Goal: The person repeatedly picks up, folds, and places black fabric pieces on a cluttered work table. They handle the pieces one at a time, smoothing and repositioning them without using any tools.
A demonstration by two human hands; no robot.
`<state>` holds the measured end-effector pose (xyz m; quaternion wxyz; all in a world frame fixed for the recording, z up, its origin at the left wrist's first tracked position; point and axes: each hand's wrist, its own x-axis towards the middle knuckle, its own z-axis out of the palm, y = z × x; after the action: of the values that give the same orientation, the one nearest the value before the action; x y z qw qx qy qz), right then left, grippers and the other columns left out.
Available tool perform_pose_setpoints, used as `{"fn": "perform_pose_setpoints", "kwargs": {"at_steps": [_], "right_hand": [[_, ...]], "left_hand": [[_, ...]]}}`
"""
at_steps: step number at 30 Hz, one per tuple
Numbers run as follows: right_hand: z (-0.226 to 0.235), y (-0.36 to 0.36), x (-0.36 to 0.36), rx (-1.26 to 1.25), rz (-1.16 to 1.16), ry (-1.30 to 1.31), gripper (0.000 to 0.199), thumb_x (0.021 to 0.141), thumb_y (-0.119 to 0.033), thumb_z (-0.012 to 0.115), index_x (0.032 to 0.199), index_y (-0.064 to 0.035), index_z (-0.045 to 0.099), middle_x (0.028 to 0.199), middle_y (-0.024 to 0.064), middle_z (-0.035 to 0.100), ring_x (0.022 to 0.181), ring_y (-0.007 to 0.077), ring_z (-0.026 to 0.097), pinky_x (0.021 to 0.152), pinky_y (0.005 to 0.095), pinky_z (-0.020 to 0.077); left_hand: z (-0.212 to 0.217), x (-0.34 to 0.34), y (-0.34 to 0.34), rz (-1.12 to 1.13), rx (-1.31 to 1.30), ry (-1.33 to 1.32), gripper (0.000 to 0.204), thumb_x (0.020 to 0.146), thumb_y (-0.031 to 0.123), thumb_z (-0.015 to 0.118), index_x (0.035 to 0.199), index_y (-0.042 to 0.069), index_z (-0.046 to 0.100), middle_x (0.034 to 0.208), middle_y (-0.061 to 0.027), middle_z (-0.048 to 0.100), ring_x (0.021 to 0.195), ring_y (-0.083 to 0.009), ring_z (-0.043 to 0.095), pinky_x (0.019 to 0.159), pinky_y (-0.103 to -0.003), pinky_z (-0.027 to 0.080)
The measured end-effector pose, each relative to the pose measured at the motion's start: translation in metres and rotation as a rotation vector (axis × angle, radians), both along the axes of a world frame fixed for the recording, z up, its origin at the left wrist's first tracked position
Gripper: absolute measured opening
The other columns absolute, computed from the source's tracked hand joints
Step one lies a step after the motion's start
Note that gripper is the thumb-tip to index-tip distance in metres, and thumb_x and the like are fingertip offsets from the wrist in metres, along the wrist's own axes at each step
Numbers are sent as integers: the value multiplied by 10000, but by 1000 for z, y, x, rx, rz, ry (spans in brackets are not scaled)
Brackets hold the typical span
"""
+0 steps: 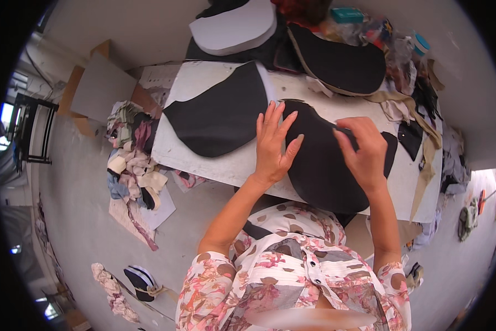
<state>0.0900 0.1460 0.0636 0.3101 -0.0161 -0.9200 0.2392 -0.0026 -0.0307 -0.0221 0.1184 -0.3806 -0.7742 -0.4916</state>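
On the white table before me lies a black shaped panel (322,174) with a curved outline. My left hand (274,146) rests on its left edge, palm down, fingers stretched and slightly apart. Over its upper right part, my right hand (365,149) is closed, thumb and fingers pinching the panel's edge. A second black panel (215,113) lies to the left, with a white layer showing along its right rim. The fingertips of my left hand come close to that rim. What lies under the near panel is hidden.
At the back are a white foam-like piece (234,30) and another black panel with a tan edge (341,60). Fabric scraps (135,165) hang by the table's left side. Tan strips (427,160), plastic bags and a cardboard box (102,85) stand around the table (237,168).
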Motion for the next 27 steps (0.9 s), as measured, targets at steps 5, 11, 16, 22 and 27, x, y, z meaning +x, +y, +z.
{"fn": "perform_pose_setpoints", "kwargs": {"at_steps": [5, 11, 16, 22, 27], "right_hand": [[-28, -100, -119, -181, 462, -250, 205, 774, -221, 740, 853, -54, 650, 786, 66, 654, 811, 266, 629, 681, 399, 489], [-88, -178, -186, 18, 459, -208, 247, 735, -242, 770, 823, -47, 647, 825, 99, 632, 881, 300, 608, 704, 421, 503], [-98, -178, -196, -41, 503, -354, 94, 791, -134, 665, 813, -44, 681, 826, 128, 672, 845, 330, 636, 733, 432, 503], [-96, -169, -198, -67, 516, -397, 134, 826, -149, 634, 868, -28, 673, 840, 154, 678, 831, 352, 644, 737, 439, 500], [-84, -171, -191, -160, 501, -440, 148, 825, -170, 660, 860, -26, 650, 840, 148, 666, 836, 342, 641, 735, 428, 496]], "left_hand": [[-4, -20, -77, 472, 303, -46, 215, 967, 108, 523, 1106, 15, 658, 1200, -128, 641, 1249, -301, 521, 1054, -407, 367], [-20, -54, -155, 773, 625, -266, 260, 1001, 153, 498, 1105, -39, 639, 1151, -97, 662, 1108, -212, 591, 990, -324, 421], [-30, -64, -177, 828, 494, -284, 275, 988, 198, 526, 1124, -8, 648, 1151, -105, 666, 1074, -209, 609, 968, -317, 430], [-47, -96, -173, 817, 141, -123, 350, 981, 285, 514, 1216, 48, 618, 1244, -158, 605, 1288, -354, 459, 1088, -425, 314], [-60, -101, -169, 866, -28, -58, 387, 984, 275, 490, 1307, 71, 553, 1335, -147, 548, 1358, -352, 378, 1129, -495, 205]]}}
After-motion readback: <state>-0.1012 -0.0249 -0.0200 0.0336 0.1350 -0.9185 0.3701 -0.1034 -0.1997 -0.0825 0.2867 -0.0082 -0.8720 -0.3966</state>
